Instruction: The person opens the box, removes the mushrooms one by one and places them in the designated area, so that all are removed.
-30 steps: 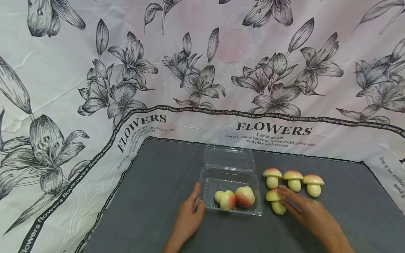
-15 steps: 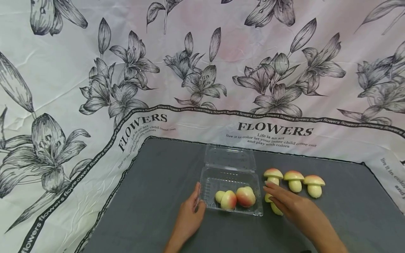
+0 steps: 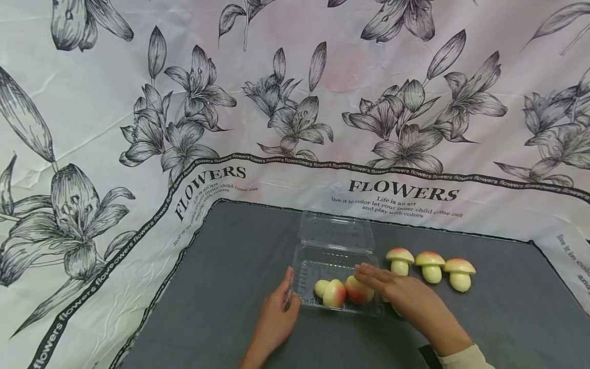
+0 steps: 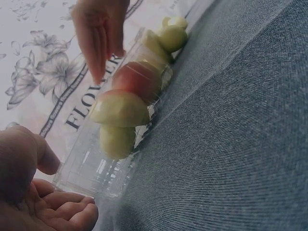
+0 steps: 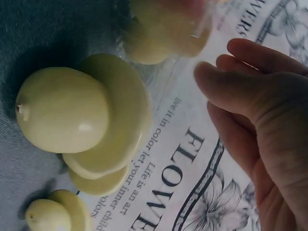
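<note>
A clear plastic clamshell box (image 3: 318,267) lies with its lid folded back. My left hand (image 3: 278,312) grips its left side, the thumb at the rim in the left wrist view. Inside are two mushroom-shaped pieces with red-and-yellow caps, one on its side (image 3: 334,294) and one with its cap towards me (image 3: 358,292). My right hand (image 3: 405,297) is over the box's right side, fingers extended and holding nothing. Beneath it, another mushroom piece (image 5: 62,110) is mostly hidden in the head view but plain in the right wrist view.
Three more mushroom pieces stand in a row right of the box: a left one (image 3: 400,259), a middle one (image 3: 430,265) and a right one (image 3: 460,272). A flower-printed cloth (image 3: 295,189) borders the dark grey tabletop (image 3: 230,266) behind and at the sides.
My right hand has let go of the nearest mushroom piece and moved left over the box. That piece stays on the table. My left hand keeps its hold on the box.
</note>
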The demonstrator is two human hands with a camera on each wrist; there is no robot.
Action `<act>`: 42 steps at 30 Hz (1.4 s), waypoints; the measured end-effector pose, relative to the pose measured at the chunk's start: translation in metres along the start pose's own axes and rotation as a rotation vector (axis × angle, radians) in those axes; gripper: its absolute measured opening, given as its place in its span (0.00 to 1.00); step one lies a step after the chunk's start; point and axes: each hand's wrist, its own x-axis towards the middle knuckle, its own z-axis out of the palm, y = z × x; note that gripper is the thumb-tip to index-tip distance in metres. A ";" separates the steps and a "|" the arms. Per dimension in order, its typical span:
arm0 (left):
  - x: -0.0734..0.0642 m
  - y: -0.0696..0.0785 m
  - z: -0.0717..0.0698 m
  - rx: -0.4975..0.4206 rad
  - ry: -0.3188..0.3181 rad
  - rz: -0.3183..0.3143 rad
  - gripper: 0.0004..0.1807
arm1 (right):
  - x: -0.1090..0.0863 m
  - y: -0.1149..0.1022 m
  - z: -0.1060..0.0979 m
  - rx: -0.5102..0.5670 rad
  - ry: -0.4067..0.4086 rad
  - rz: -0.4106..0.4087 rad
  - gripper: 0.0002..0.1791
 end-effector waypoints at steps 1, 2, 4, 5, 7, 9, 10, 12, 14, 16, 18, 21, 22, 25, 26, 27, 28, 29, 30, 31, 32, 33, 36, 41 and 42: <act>0.000 0.000 0.000 -0.003 -0.002 0.000 0.36 | 0.003 0.000 0.001 0.000 -0.017 -0.008 0.44; 0.000 0.000 0.000 -0.005 -0.004 -0.003 0.36 | 0.005 0.000 0.003 0.003 -0.029 -0.016 0.43; -0.001 0.001 0.000 -0.007 -0.009 -0.011 0.36 | 0.009 -0.001 0.005 0.004 -0.045 -0.021 0.38; -0.001 0.001 0.000 -0.005 -0.011 -0.014 0.36 | 0.010 -0.001 0.006 0.016 -0.053 -0.020 0.36; -0.001 0.001 0.000 0.000 -0.013 -0.015 0.36 | 0.013 -0.002 0.008 0.035 -0.058 -0.018 0.34; -0.001 0.001 0.000 0.007 -0.013 -0.017 0.36 | 0.016 -0.003 0.009 0.045 -0.056 -0.009 0.34; -0.001 0.001 -0.001 0.011 -0.012 -0.017 0.36 | 0.017 -0.004 0.010 0.039 -0.051 -0.007 0.34; 0.000 0.001 -0.001 0.016 -0.009 -0.016 0.36 | 0.019 -0.004 0.013 0.015 -0.035 -0.005 0.37; 0.000 0.001 0.000 0.018 -0.006 -0.011 0.36 | 0.022 -0.004 0.015 -0.025 -0.015 -0.003 0.40; 0.000 0.001 0.000 0.017 -0.007 -0.006 0.36 | 0.024 -0.004 0.018 -0.063 0.011 -0.005 0.41; 0.000 0.001 0.000 0.014 -0.008 -0.002 0.36 | 0.026 -0.005 0.022 -0.088 0.051 -0.012 0.38; 0.000 0.001 0.000 0.010 -0.014 -0.001 0.36 | 0.031 -0.005 0.026 -0.103 0.116 -0.012 0.32; 0.000 0.001 0.000 0.011 -0.015 -0.002 0.36 | 0.032 -0.005 0.028 -0.103 0.135 -0.009 0.30; 0.000 0.002 0.000 0.001 -0.021 -0.005 0.36 | 0.036 -0.005 0.032 -0.089 0.182 0.007 0.30; 0.000 0.002 0.000 -0.003 -0.023 -0.007 0.36 | 0.037 -0.005 0.033 -0.081 0.186 0.007 0.28; -0.001 0.002 -0.001 -0.005 -0.024 -0.008 0.36 | 0.038 -0.005 0.034 -0.072 0.187 0.007 0.28; -0.001 0.002 -0.001 -0.007 -0.025 -0.008 0.36 | 0.040 -0.005 0.035 -0.056 0.185 0.009 0.26; -0.001 0.002 -0.001 -0.011 -0.027 -0.008 0.37 | 0.040 -0.005 0.036 -0.048 0.186 0.012 0.25; -0.001 0.002 -0.001 -0.012 -0.026 -0.007 0.37 | 0.041 -0.005 0.037 -0.035 0.183 0.014 0.24; -0.001 0.002 -0.001 -0.013 -0.026 -0.005 0.37 | 0.041 -0.005 0.037 -0.028 0.179 0.018 0.23; -0.001 0.002 -0.001 -0.013 -0.026 -0.004 0.37 | 0.041 -0.005 0.037 -0.026 0.172 0.023 0.22; 0.000 0.001 -0.001 -0.010 -0.025 -0.004 0.37 | 0.041 -0.005 0.036 -0.023 0.169 0.032 0.23; 0.001 0.001 -0.001 -0.008 -0.031 -0.009 0.37 | 0.041 -0.006 0.034 -0.023 0.140 0.050 0.25; 0.002 0.001 -0.002 -0.003 -0.039 -0.025 0.37 | 0.041 -0.006 0.032 -0.010 0.053 0.074 0.39; 0.002 0.000 -0.002 -0.004 -0.039 -0.027 0.37 | 0.041 -0.005 0.032 -0.011 0.042 0.076 0.42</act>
